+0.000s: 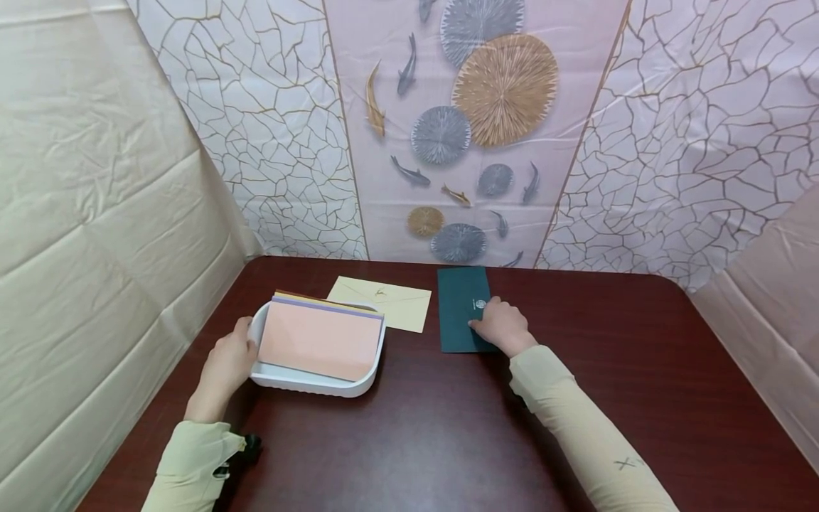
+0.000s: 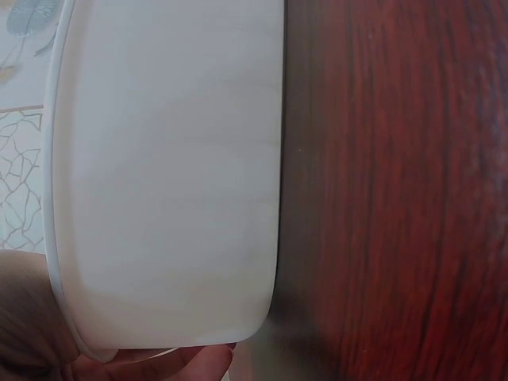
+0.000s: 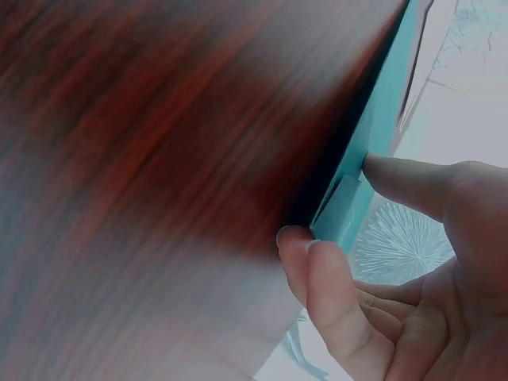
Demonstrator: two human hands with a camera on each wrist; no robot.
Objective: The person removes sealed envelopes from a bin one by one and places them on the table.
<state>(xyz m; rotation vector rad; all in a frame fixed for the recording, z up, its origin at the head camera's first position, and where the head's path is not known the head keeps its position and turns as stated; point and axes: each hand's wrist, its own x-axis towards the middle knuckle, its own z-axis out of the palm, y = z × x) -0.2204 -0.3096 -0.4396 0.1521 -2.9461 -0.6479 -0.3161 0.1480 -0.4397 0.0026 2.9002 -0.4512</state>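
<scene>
As we look down from the head, we see two hands well apart over a shiny, dark red-brown table (image 1: pixel 416 441). The left hand (image 1: pixel 224 363) holds the left end of a white oblong tray with round corners (image 1: pixel 313 386). In this tray lies a peach-pink oblong sheet of paper (image 1: pixel 320 341), and thin purple, yellow and brown edges (image 1: pixel 329 307) peek out behind it. A cream paper envelope (image 1: pixel 399 306) lies just past the tray, and the tray hides a bit of it. To the right of that, we see a dark green oblong paper envelope (image 1: pixel 457 309) with a small white mark. The right hand (image 1: pixel 503 326) pinches its right side. Both arms wear pale sleeves (image 1: pixel 582 419), and the right one has a dark X. At the back hangs a cloth with fish and round shapes (image 1: pixel 441 135).

From the left wrist, we see the tray's smooth white side, with the left hand's fingers curled round its end.

From the right wrist, we see the thumb on the face of the green envelope and two bent fingers at its edge, so the hand is closed on it.
</scene>
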